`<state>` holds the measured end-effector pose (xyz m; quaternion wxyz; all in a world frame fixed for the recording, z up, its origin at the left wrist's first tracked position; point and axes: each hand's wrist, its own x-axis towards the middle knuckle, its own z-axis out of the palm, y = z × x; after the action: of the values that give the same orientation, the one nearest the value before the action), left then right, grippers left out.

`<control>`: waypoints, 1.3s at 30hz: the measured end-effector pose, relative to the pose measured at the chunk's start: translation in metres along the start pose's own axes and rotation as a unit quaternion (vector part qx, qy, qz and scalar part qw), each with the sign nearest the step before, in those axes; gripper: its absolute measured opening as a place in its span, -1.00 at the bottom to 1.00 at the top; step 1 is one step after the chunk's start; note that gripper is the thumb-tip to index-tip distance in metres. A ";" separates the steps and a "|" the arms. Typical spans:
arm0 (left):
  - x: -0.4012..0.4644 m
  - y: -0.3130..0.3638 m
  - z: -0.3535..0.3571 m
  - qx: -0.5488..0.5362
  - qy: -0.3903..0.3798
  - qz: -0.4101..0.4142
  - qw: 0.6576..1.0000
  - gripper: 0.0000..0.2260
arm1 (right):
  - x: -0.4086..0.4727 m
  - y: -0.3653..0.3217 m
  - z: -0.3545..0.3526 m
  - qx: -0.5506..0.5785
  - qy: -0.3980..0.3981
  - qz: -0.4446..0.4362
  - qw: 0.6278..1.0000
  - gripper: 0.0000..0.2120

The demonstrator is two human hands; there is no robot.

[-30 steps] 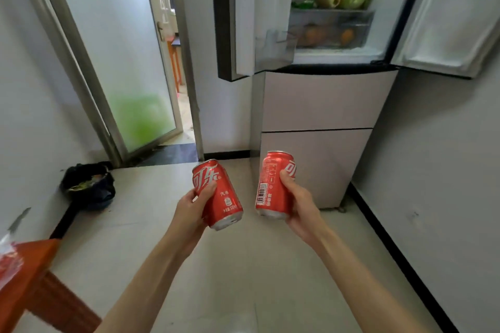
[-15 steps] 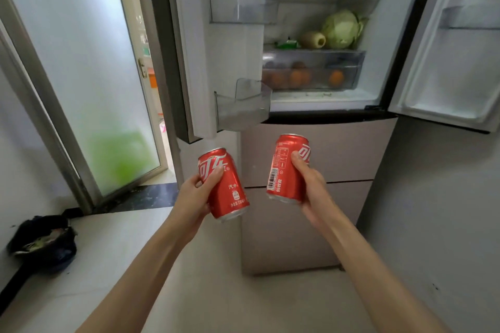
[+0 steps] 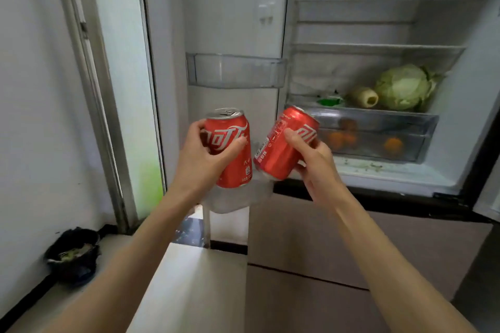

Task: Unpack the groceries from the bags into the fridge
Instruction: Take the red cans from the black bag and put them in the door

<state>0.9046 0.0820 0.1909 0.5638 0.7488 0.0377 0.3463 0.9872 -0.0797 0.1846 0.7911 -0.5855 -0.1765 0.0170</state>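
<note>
My left hand (image 3: 201, 155) grips an upright red soda can (image 3: 232, 149) just above the lower bin (image 3: 238, 197) of the fridge's open left door. My right hand (image 3: 311, 159) holds a second red can (image 3: 284, 143), tilted with its top leaning right, in front of the fridge compartment. The fridge (image 3: 392, 178) stands open. A cabbage (image 3: 403, 86), a pale root vegetable (image 3: 364, 97) and a green packet (image 3: 330, 101) lie on the shelf above a clear drawer (image 3: 422, 121) with oranges inside.
An upper door bin (image 3: 235, 70) sits above my left hand. Bare glass shelves (image 3: 378, 46) fill the upper fridge. A dark bag (image 3: 73, 254) lies on the floor by the left wall, beside a frosted glass door (image 3: 124, 76). Closed lower drawers (image 3: 311, 238) are below.
I have come closer to the fridge and both cans have risen to the door bin's height. The right can has tilted; the left can now stands upright over the lower door bin.
</note>
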 end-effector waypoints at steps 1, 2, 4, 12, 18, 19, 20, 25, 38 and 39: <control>0.008 0.001 0.007 0.016 0.014 0.010 1.000 -0.50 | 0.014 -0.002 -0.003 -0.001 -0.008 -0.007 1.000 -0.63; 0.015 0.002 0.013 0.034 0.027 0.017 0.999 -0.49 | 0.027 -0.002 -0.005 -0.004 -0.015 -0.014 1.000 -0.62; 0.026 0.002 0.023 0.070 0.050 0.022 0.996 -0.48 | 0.049 -0.001 -0.006 -0.011 -0.032 -0.027 0.999 -0.67; 0.048 -0.017 0.038 0.219 0.091 -0.045 0.971 -0.47 | 0.097 0.028 0.007 -0.212 -0.077 -0.069 0.972 -0.33; 0.056 -0.038 0.038 0.288 0.045 -0.058 0.955 -0.47 | 0.100 0.037 0.003 -0.315 -0.171 -0.102 0.928 -0.40; 0.058 -0.040 0.038 0.299 0.039 -0.066 0.951 -0.46 | 0.102 0.037 0.002 -0.334 -0.182 -0.100 0.919 -0.40; 0.059 -0.041 0.037 0.314 0.033 -0.078 0.946 -0.44 | 0.103 0.037 0.001 -0.350 -0.191 -0.096 0.912 -0.40; 0.062 -0.042 0.036 0.372 -0.001 -0.116 0.921 -0.43 | 0.104 0.040 -0.003 -0.395 -0.219 -0.084 0.888 -0.40; 0.065 -0.040 0.035 0.386 -0.031 -0.142 0.911 -0.40 | 0.099 0.046 -0.003 -0.445 -0.196 -0.129 0.864 -0.49; 0.065 -0.040 0.036 0.382 -0.031 -0.144 0.912 -0.38 | 0.099 0.046 -0.003 -0.443 -0.200 -0.127 0.865 -0.48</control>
<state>0.9871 0.0961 0.1827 0.2792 0.9040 0.2573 0.1966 1.0888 -0.0451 0.1667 0.3919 -0.8307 -0.3927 -0.0471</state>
